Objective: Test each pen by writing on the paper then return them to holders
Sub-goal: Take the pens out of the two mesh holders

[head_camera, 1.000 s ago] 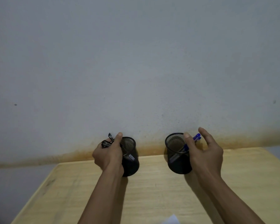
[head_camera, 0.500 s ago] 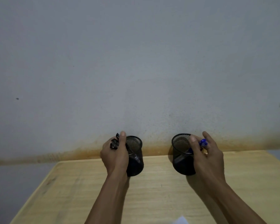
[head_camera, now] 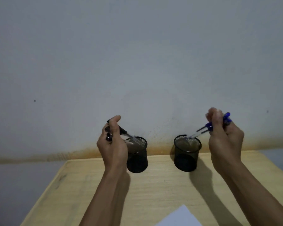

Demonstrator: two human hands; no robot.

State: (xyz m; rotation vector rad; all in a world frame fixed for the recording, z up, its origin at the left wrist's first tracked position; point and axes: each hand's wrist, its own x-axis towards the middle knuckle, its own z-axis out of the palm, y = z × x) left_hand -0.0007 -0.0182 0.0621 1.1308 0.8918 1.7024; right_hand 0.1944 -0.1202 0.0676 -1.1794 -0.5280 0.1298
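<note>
Two black mesh pen holders stand upright near the far edge of a light wooden table (head_camera: 162,190), well apart from each other, before a grey wall (head_camera: 137,62). The left hand (head_camera: 112,144) is closed around a bundle of black-capped pens (head_camera: 123,131); their clear barrels slant down over the rim of the left holder (head_camera: 137,156), with the tips blurred against the mesh. The right hand (head_camera: 224,139) is closed around a bundle of blue-capped pens (head_camera: 208,126), caps uppermost beside the knuckles, barrels slanting down to the left so that the tips sit at the rim of the right holder (head_camera: 186,154). The exact number of pens in either bundle cannot be told. A corner of white paper (head_camera: 180,216) lies on the table at the near edge, between the two forearms
</note>
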